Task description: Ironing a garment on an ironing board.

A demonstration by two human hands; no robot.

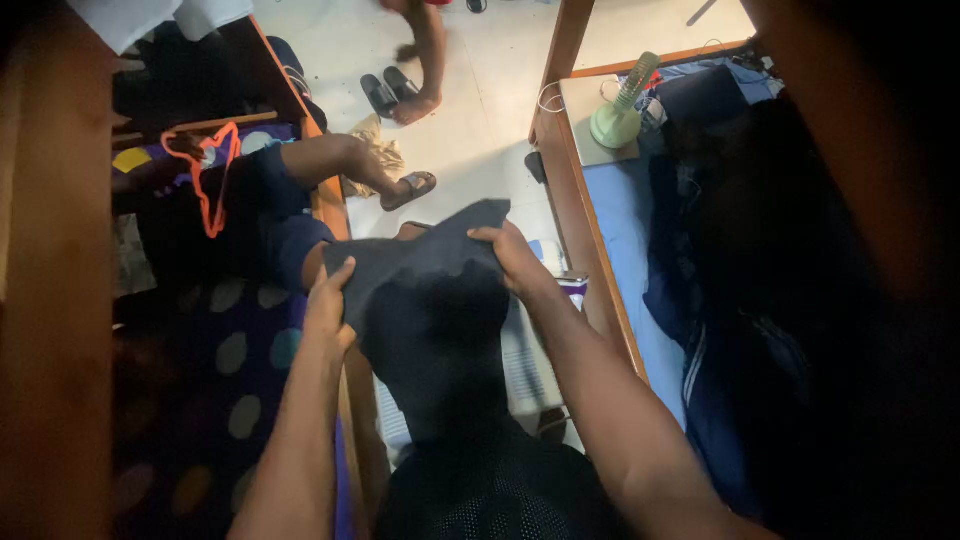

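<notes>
A person stretches a dark garment (430, 300) between both hands above the narrow gap between two wooden-framed beds. The left hand (328, 305) grips one upper corner, fingers curled and pressed together over the cloth's edge; the right hand (515, 260) holds the opposite corner, fingers folded down and pinching the hem, so that the fabric hangs flat and open from its top edge, its lower part dropping toward the near side. Both hands are held apart at about the same height, which keeps the cloth taut across the top.

To the left, a bed with a dark spotted sheet (235, 350) carries an orange clothes hanger (212, 185), lying flat near a seated person's bent leg (340, 165), whose sandalled foot (408, 188) rests on the pale floor (480, 110). Farther off, another person's bare foot (418, 105) stands just beside a pair of black slippers (385, 92). To the right, a small green fan (622, 105) sits upright on a surface at the far end of a bed with a blue sheet (625, 240), where dark clothing (760, 260) lies heaped in shadow.
</notes>
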